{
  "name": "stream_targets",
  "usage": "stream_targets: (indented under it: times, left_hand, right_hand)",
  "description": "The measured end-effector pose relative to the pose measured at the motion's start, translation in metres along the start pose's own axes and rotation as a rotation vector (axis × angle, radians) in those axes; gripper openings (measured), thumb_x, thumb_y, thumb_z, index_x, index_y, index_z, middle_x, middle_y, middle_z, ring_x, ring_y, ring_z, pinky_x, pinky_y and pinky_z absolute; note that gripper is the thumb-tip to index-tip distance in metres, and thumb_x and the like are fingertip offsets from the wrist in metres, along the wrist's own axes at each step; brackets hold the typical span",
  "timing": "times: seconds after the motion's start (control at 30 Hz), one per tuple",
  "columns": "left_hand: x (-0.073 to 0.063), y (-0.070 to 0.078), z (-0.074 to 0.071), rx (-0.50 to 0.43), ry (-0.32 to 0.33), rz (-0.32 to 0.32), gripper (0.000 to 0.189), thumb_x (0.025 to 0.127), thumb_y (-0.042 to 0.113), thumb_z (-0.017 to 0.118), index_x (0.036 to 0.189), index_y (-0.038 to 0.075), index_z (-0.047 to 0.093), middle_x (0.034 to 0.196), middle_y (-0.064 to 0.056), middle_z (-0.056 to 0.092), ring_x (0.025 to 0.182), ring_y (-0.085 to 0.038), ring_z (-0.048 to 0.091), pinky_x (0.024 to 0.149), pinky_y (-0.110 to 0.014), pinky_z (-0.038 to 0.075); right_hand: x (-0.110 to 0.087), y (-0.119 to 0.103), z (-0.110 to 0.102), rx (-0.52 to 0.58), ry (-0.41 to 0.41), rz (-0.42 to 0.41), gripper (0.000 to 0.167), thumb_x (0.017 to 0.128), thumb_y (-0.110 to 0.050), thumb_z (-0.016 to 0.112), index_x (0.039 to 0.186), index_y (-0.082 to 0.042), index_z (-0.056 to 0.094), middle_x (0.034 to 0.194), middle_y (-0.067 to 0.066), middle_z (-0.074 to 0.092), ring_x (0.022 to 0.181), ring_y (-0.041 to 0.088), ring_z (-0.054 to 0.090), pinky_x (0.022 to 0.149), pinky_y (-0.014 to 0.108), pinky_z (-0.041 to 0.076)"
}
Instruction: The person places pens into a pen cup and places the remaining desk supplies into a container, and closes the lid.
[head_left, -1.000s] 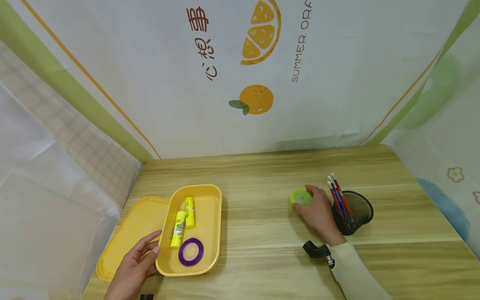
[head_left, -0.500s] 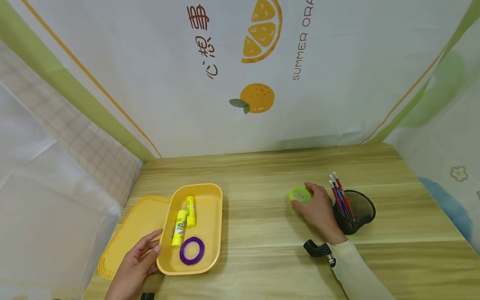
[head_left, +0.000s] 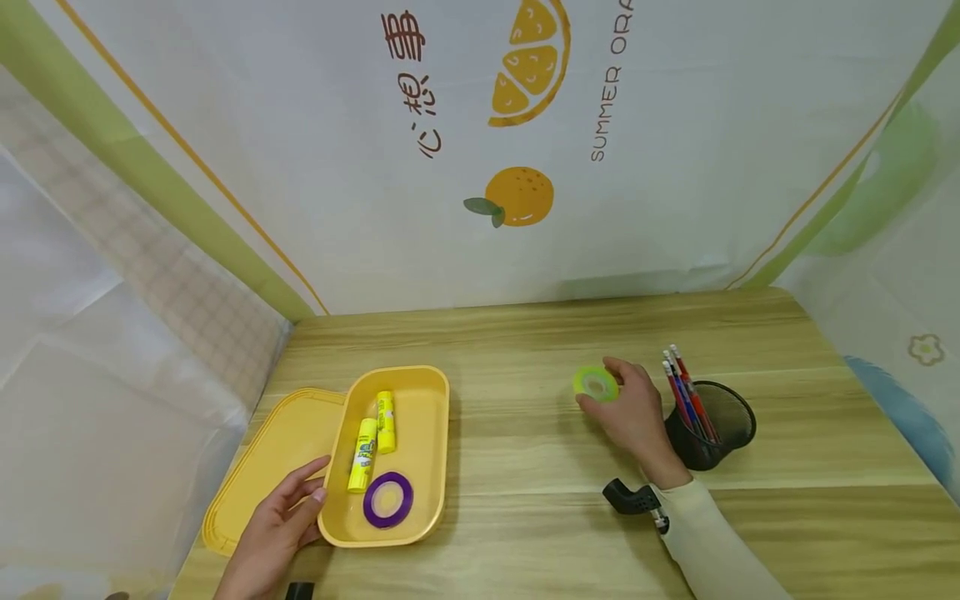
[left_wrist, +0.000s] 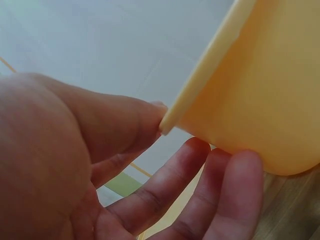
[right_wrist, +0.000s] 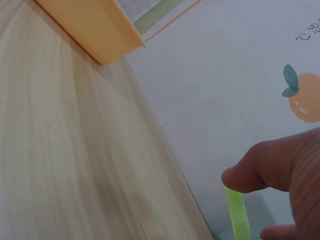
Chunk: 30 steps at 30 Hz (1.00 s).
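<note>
In the head view my right hand [head_left: 632,414] grips a bright green roll of tape [head_left: 596,384] by its edge, left of the pen cup. The right wrist view shows the thumb pressed to the tape's rim [right_wrist: 238,215]. My left hand [head_left: 276,518] rests against the left side of a yellow plastic box [head_left: 429,417]. In the left wrist view its thumb touches the box's rim [left_wrist: 207,67], and the relaxed fingertips lie along the outer wall. Inside the box are two yellow glue sticks [head_left: 363,455] and a purple-edged roll of tape [head_left: 387,500].
The box's yellow lid [head_left: 273,454] lies on the wooden table [head_left: 517,533], left of the box and partly behind the left hand. A black mesh cup [head_left: 727,417] with several pencils [head_left: 690,400] stands close to the right wrist. A printed curtain [head_left: 645,217] borders the table's back.
My right hand has moved slightly left and toward the back with the green roll of tape. The left hand stays at the box. The whole head view has shifted a little.
</note>
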<state>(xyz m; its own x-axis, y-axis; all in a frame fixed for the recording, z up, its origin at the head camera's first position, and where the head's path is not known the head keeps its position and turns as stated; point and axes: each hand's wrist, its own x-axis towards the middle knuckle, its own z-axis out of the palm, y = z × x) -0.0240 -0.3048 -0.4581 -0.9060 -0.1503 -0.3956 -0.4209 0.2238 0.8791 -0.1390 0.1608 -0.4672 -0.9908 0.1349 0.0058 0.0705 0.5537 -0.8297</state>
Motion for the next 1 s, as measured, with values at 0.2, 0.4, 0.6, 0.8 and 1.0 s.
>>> stream_targets:
  times: [0.2,0.4,0.6,0.8,1.0]
  left_hand:
    - [0.001,-0.001,0.0,-0.009,-0.003,0.009,0.051,0.113,0.02,0.052,0.163,0.017,0.039,0.143,-0.019,0.052,0.109,-0.014,0.069,0.086,-0.034,0.064]
    - [0.001,-0.002,0.0,-0.01,-0.004,0.01,0.05,0.113,0.02,0.051,0.162,0.017,0.04,0.144,-0.019,0.052,0.109,-0.014,0.069,0.086,-0.034,0.064]
    - [0.001,-0.002,0.0,-0.009,-0.004,0.014,0.05,0.114,0.019,0.051,0.162,0.017,0.04,0.145,-0.02,0.051,0.108,-0.013,0.069,0.086,-0.034,0.064]
    - [0.001,-0.002,0.0,-0.001,0.0,0.008,0.05,0.114,0.02,0.051,0.162,0.017,0.04,0.146,-0.02,0.051,0.108,-0.014,0.069,0.086,-0.034,0.064]
    - [0.0,-0.001,0.0,0.001,-0.001,0.012,0.05,0.114,0.021,0.051,0.162,0.017,0.04,0.147,-0.021,0.05,0.109,-0.013,0.069,0.086,-0.034,0.064]
  right_hand:
    - [-0.002,-0.011,0.001,0.015,0.011,-0.021,0.076,0.087,-0.024,0.084,0.152,0.001,0.052,0.146,0.024,0.054,0.125,0.039,0.056,0.097,0.048,0.048]
    - [-0.004,-0.024,0.005,0.055,-0.005,-0.037,0.075,0.087,-0.023,0.085,0.151,-0.001,0.053,0.147,0.021,0.054,0.129,0.038,0.055,0.1,0.051,0.05]
    - [-0.006,-0.035,0.014,0.082,0.005,-0.089,0.074,0.084,-0.019,0.087,0.149,0.0,0.056,0.144,0.02,0.056,0.127,0.037,0.057,0.098,0.05,0.052]
    - [-0.009,-0.044,0.022,0.08,0.004,-0.137,0.074,0.082,-0.019,0.089,0.147,0.001,0.059,0.142,0.019,0.058,0.125,0.038,0.06,0.099,0.052,0.054]
    - [-0.013,-0.052,0.028,0.095,-0.01,-0.167,0.075,0.081,-0.018,0.09,0.146,0.001,0.059,0.142,0.019,0.059,0.122,0.038,0.062,0.1,0.053,0.055]
